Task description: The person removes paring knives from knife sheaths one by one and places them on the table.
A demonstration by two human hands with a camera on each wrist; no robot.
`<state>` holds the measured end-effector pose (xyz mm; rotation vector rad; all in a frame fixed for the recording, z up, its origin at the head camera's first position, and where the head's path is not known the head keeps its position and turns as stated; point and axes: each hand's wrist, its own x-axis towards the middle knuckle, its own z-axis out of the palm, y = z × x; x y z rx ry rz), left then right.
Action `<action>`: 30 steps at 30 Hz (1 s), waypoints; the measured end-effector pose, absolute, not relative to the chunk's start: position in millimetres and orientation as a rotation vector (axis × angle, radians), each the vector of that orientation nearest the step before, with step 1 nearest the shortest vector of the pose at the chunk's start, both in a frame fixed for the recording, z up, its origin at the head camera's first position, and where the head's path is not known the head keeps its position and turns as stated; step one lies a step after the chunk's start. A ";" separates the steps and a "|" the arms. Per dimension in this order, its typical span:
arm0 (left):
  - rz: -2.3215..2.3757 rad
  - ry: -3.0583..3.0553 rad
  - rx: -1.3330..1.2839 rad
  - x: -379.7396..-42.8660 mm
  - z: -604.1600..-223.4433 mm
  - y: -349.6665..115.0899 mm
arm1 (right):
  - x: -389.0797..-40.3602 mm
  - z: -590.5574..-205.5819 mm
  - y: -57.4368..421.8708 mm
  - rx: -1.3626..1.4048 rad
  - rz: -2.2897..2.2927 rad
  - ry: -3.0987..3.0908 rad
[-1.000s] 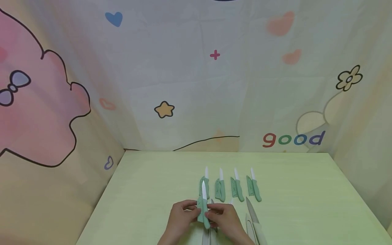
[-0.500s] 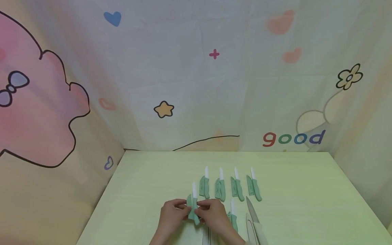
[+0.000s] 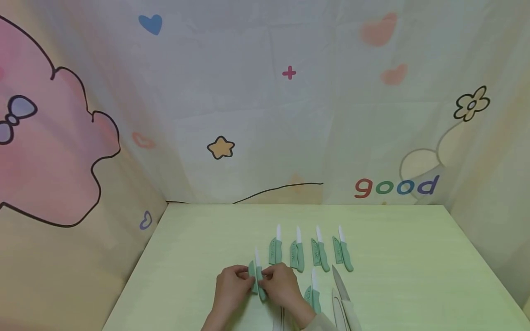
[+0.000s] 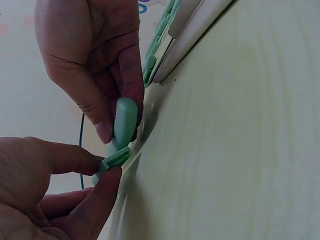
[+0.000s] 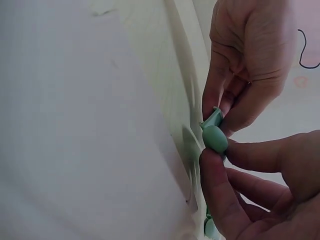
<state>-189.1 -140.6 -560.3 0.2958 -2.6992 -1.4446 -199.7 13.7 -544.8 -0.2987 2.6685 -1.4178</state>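
Note:
In the head view my left hand [image 3: 233,286] pinches a green blade sheath [image 3: 252,276] between thumb and fingers. Just right of it, my right hand [image 3: 283,286] pinches the green handle of a small paring knife [image 3: 261,288], its white blade pointing away from me. Sheath and knife lie side by side, close over the table [image 3: 178,285]. The left wrist view shows the rounded handle end [image 4: 126,117] beside the sheath's open slotted end [image 4: 118,158]. From the right wrist, the handle end [image 5: 215,139] overlaps the sheath [image 5: 213,118].
Several green paring knives [image 3: 300,255] with sheaths beside them form a row farther back. Another knife [image 3: 316,296] lies right of my right hand. A larger knife [image 3: 341,284] with a pale handle lies beside a pale sheath [image 3: 338,309]. My right forearm partly covers another pale-edged item [image 3: 278,319].
Both hands have moved left with the knife and sheath, clear of the row's leftmost knife in the head view. The green knife right of my right hand has come into view.

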 end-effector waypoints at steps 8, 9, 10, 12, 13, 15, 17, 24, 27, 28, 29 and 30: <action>-1.330 -2.727 0.314 -192.7 -566.1 -137.5 | -202.9 -548.1 10.7 -0.283 -1.359 2.723; -1.312 -2.732 0.316 -193.0 -566.5 -136.7 | -203.1 -548.6 10.2 -0.282 -1.346 2.737; -1.287 -2.736 0.316 -193.1 -566.7 -135.9 | -203.4 -549.1 9.9 -0.284 -1.337 2.751; -1.241 -2.746 0.317 -193.0 -566.9 -134.0 | -203.7 -550.1 9.3 -0.293 -1.306 2.783; -1.223 -2.750 0.318 -192.9 -566.6 -133.2 | -203.7 -550.5 9.1 -0.296 -1.294 2.795; -1.187 -2.758 0.318 -192.7 -565.8 -131.5 | -203.8 -550.7 9.0 -0.304 -1.279 2.805; -1.160 -2.772 0.325 -192.7 -565.3 -130.1 | -204.0 -550.2 9.4 -0.309 -1.270 2.806; -1.130 -2.785 0.314 -193.3 -565.8 -128.6 | -204.3 -550.5 9.2 -0.282 -1.245 2.801; -1.117 -2.785 0.288 -193.4 -566.8 -128.7 | -204.1 -552.0 9.3 -0.287 -1.246 2.806; -1.107 -2.785 0.278 -193.4 -567.2 -128.8 | -203.9 -552.4 9.4 -0.296 -1.246 2.810; -1.101 -2.785 0.274 -193.3 -567.4 -129.0 | -203.6 -552.9 9.5 -0.304 -1.246 2.812; -1.094 -2.786 0.268 -193.0 -567.4 -129.3 | -203.2 -553.3 9.6 -0.315 -1.248 2.814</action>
